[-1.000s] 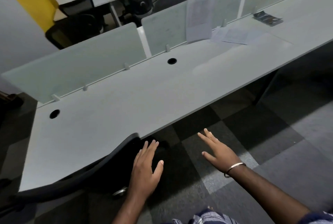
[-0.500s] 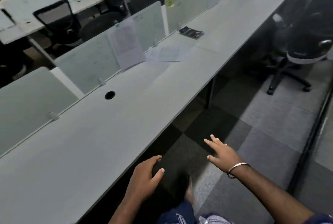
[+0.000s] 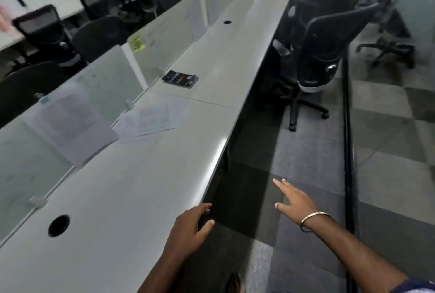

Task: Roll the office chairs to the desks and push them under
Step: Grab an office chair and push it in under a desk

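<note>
Far left: frosted glass dividers (image 3: 106,85) along the back edge of the long grey desk (image 3: 131,198), with more black chairs (image 3: 44,31) in the row behind. Round cable hole (image 3: 58,225) in the desk top near the bottom left. Loose sheets of paper (image 3: 150,118) beside the divider, one sheet (image 3: 68,125) leaning against the glass. Yellow sticky note (image 3: 137,43) on a divider farther along, dark leaflet (image 3: 180,79) flat on the desk just below it. Left hand (image 3: 190,229) at the desk's front edge, fingers loosely curled, holding nothing; whether touching the edge, cannot tell. Right hand (image 3: 295,202) out over the chequered carpet (image 3: 306,163), fingers straight and spread, palm down, empty, thin metal bangle (image 3: 314,219) on the wrist. Upper right: black office chair (image 3: 322,45) on castors, standing on the carpet just beside the desk, not pushed under, well apart from both hands. Another chair base (image 3: 388,50) blurred at far right.
</note>
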`<state>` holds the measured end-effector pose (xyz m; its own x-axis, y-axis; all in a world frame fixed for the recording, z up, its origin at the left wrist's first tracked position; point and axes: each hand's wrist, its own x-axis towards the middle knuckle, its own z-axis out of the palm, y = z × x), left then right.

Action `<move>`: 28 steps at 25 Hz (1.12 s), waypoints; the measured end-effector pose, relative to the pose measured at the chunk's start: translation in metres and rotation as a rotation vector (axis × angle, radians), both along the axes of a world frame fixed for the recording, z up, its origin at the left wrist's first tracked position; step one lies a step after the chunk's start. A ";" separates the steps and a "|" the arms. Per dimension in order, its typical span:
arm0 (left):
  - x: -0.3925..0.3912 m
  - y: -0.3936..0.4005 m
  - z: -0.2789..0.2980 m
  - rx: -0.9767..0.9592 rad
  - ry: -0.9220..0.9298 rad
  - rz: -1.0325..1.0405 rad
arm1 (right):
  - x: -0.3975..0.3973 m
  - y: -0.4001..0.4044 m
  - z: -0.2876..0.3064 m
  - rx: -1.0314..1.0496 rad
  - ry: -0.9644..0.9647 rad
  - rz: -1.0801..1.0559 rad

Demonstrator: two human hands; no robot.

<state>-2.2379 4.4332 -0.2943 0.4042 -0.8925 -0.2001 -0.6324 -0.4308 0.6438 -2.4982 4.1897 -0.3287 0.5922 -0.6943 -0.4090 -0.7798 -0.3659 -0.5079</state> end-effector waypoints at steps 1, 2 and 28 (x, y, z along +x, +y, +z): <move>0.007 -0.017 0.001 -0.003 -0.002 -0.026 | 0.001 -0.011 0.003 -0.001 -0.019 -0.028; 0.014 -0.040 0.002 -0.002 -0.004 -0.057 | 0.002 -0.025 0.004 0.002 -0.038 -0.065; 0.045 -0.682 -0.004 -0.004 0.017 -0.239 | -0.034 -0.657 0.021 -0.122 -0.004 -0.332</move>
<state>-2.1931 3.7511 -0.2983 0.1781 -0.9632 -0.2015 -0.7049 -0.2677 0.6568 -2.5319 3.5331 -0.3073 0.3276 -0.8929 -0.3090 -0.8646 -0.1515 -0.4791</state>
